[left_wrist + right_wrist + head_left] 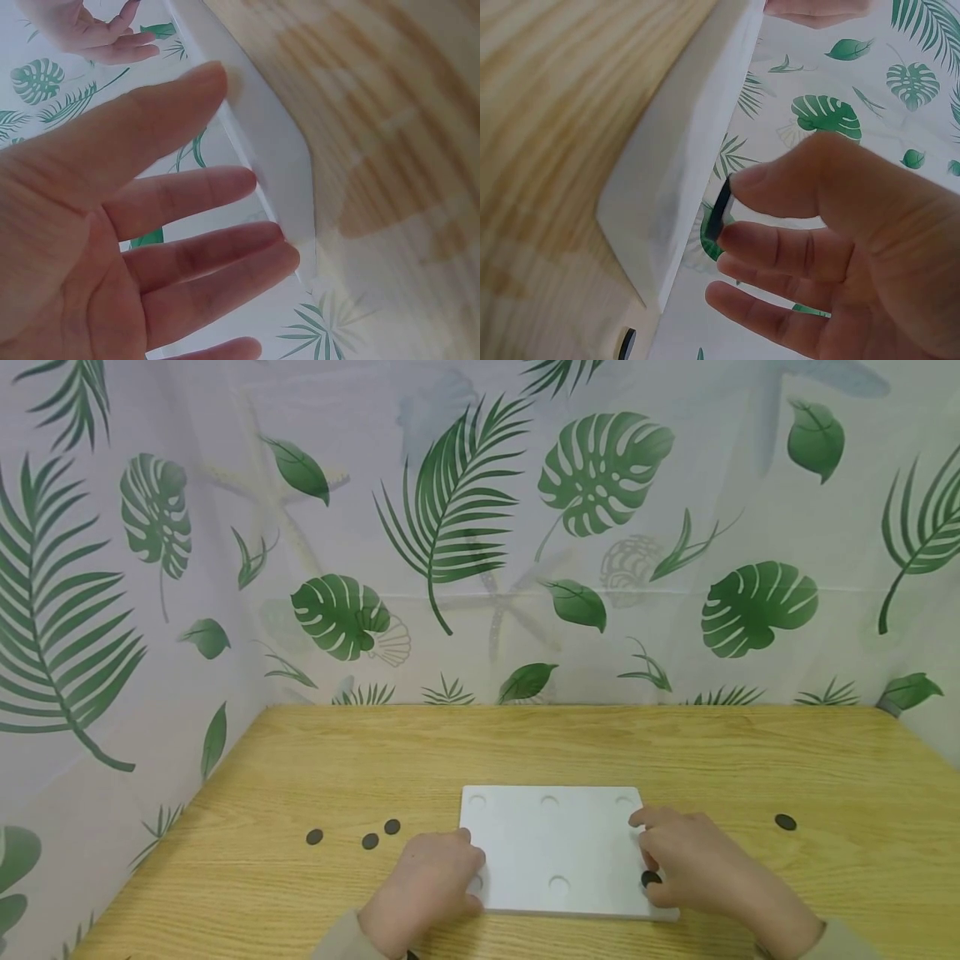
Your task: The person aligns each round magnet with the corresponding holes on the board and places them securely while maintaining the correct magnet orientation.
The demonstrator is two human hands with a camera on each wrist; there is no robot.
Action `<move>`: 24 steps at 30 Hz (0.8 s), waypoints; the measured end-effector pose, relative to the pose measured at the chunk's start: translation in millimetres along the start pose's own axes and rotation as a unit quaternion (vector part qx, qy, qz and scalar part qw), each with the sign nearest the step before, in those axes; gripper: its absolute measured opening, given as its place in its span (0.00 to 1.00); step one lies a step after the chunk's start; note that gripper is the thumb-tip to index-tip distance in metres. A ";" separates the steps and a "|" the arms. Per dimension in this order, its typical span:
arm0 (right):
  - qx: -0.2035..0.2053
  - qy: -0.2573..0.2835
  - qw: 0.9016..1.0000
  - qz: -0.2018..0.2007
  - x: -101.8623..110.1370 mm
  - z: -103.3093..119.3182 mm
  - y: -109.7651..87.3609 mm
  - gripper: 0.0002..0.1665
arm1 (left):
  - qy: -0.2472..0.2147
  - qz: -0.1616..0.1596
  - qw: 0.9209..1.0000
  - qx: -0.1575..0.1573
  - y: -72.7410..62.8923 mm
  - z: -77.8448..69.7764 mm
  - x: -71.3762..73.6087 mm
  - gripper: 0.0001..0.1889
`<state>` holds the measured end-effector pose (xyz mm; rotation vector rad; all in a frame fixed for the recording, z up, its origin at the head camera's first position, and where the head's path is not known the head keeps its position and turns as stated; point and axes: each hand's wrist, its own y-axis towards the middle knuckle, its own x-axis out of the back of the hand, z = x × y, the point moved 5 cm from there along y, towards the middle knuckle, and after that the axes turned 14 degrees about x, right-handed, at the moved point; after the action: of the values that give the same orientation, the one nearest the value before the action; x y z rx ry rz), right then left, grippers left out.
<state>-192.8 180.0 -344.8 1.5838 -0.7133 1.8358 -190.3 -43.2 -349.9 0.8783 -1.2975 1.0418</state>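
Note:
A white rectangular board (pixel 558 852) with several shallow round recesses lies on the table. My right hand (pixel 690 864) is over the board's right end and pinches a small black disc (pixel 720 208) between thumb and forefinger. In the head view this disc sits above the front right corner, and what lies beneath it is hidden. My left hand (pixel 431 881) touches the board's left edge, fingers fairly straight in the left wrist view, and partly covers the front left recess.
On the wooden table (pixel 585 743), left of the board, lie three loose discs, one of them a black disc (pixel 315 837) farthest left. Another disc (pixel 785 822) lies to the right. A dark bit (pixel 412 955) shows beside the left wrist. A leaf-patterned cloth (pixel 480 635) hangs behind.

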 end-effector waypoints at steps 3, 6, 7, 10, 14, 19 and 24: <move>-0.002 0.000 1.000 0.004 -1.2 0.1 0.9 0.15 | 0.000 0.000 1.000 -0.001 0.1 0.2 -0.3 0.16; 0.000 -0.003 1.000 0.007 -1.8 0.3 1.3 0.15 | 0.002 -0.005 1.000 -0.002 0.0 0.4 -0.1 0.15; 0.000 -0.004 1.000 0.007 -2.0 0.3 1.4 0.15 | 0.002 -0.007 1.000 -0.002 0.0 0.5 0.0 0.15; 0.004 -0.007 1.000 0.010 -2.3 0.3 2.0 0.15 | 0.003 -0.013 1.000 -0.004 -0.4 0.5 0.7 0.16; 0.005 -0.008 1.000 0.012 -3.0 0.1 2.5 0.16 | 0.003 -0.016 1.000 -0.004 -0.7 0.4 0.8 0.15; 0.004 -0.008 1.000 0.010 -4.2 0.5 1.8 0.16 | 0.001 -0.012 1.000 -0.002 -0.4 0.3 0.1 0.15; 0.003 -0.009 1.000 0.004 -4.8 1.4 0.8 0.16 | 0.004 -0.010 1.000 -0.001 -0.3 0.3 0.1 0.15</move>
<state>-192.1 178.0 -349.3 1.6053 -0.7233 1.8330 -190.1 -43.6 -349.8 0.8831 -1.2793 1.0271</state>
